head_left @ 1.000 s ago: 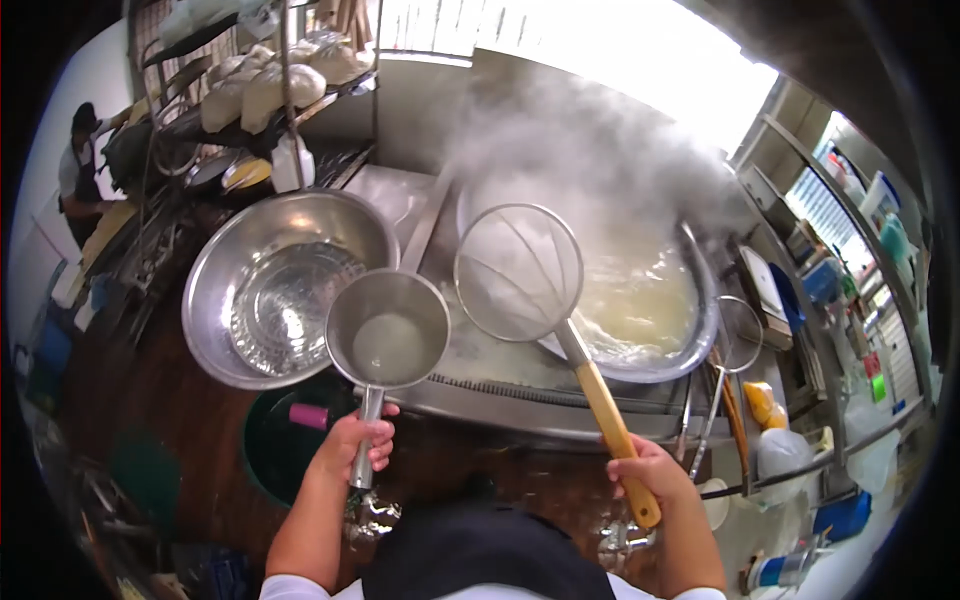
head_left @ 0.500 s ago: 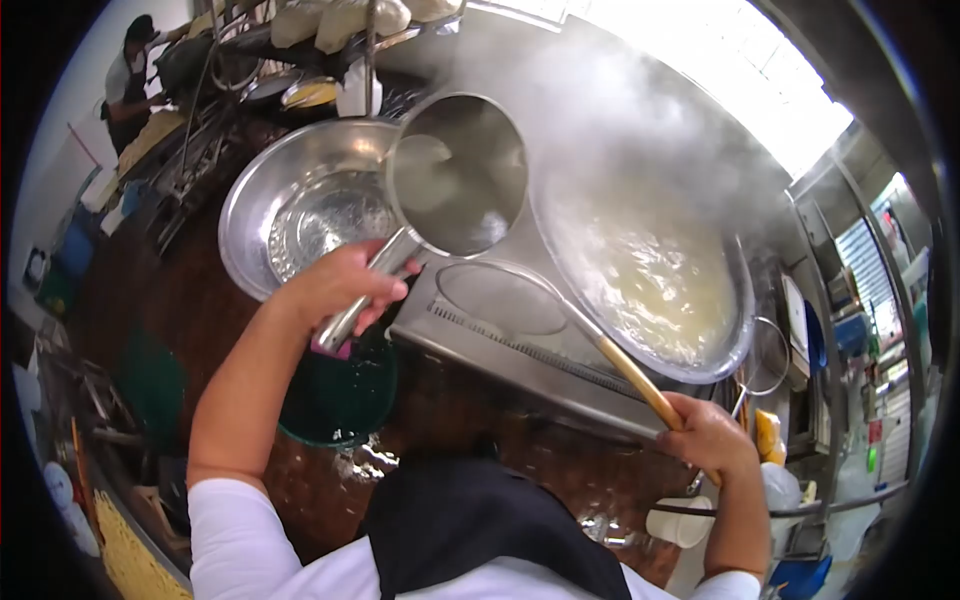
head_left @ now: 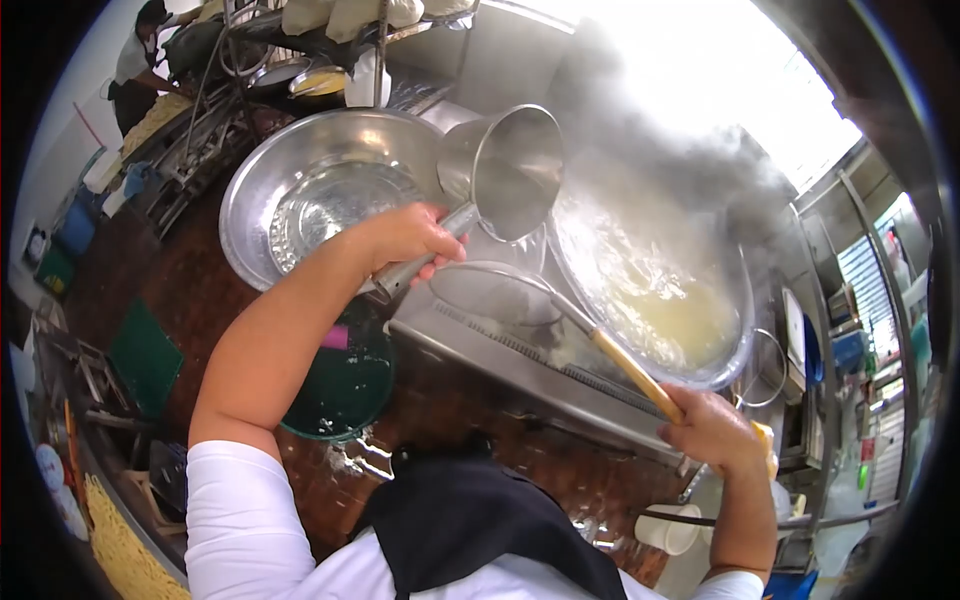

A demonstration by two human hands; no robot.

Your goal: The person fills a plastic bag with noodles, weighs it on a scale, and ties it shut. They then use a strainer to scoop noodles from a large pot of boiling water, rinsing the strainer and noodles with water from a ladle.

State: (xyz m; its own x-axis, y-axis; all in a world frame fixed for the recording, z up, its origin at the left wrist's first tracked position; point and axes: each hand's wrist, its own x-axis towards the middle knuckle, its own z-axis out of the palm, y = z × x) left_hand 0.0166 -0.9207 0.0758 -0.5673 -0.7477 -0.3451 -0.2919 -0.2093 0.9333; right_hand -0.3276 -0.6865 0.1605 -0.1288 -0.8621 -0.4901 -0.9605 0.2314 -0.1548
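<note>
My left hand (head_left: 425, 240) is closed around the metal handle of a large, deep dipper (head_left: 515, 175). The dipper is tipped on its side, mouth toward the steaming vat (head_left: 742, 340), close to the rim. In the vat, pale yellowish liquid (head_left: 680, 310) churns, partly veiled by steam. My right hand (head_left: 710, 430) grips the wooden handle of a round strainer (head_left: 635, 372). The strainer's hoop hangs over the steel stove top, in front of the dipper and left of the vat. Left of the dipper stands a wide metal basin (head_left: 250, 215) with clear water in it.
Below the basin a dark green tub (head_left: 345, 395) stands on the wet brown floor (head_left: 520, 470). A metal rack (head_left: 345, 35) with bags rises behind. Another person (head_left: 140, 70) works at the far left. Shelving (head_left: 820, 270) lines the right, with a white bucket (head_left: 668, 530) below.
My left hand has moved right with the dipper, and its mouth has turned from facing me toward the vat. The strainer and my right hand have stayed nearly in place.
</note>
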